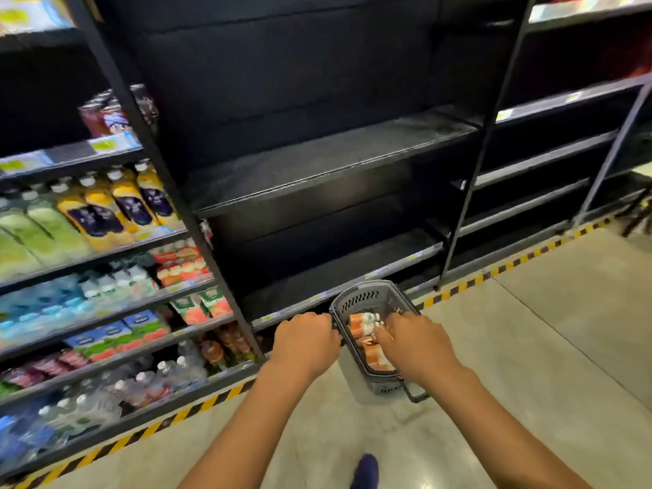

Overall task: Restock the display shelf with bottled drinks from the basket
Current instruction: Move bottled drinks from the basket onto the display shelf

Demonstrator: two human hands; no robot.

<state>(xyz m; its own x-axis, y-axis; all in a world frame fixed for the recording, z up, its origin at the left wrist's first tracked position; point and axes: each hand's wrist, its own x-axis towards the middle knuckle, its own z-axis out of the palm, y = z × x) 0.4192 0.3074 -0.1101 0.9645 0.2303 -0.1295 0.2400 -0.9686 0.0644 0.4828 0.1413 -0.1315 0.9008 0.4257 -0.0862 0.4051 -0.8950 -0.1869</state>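
Note:
A grey plastic basket (363,298) stands on the floor in front of the black display shelf (328,160), whose boards are bare. Several small bottled drinks (363,324) with orange-and-white labels lie in the basket. My left hand (305,342) grips the basket's left rim or handle, fingers curled over it. My right hand (414,342) reaches into the basket from the right, its fingers curled down among the bottles; whether it holds one is hidden.
A stocked shelf unit (88,259) with juice, water and cartons fills the left. Another dark shelf unit (550,153) stands at the right. Yellow-black hazard tape (494,273) runs along the shelf base. My blue shoe (365,471) is on the pale floor.

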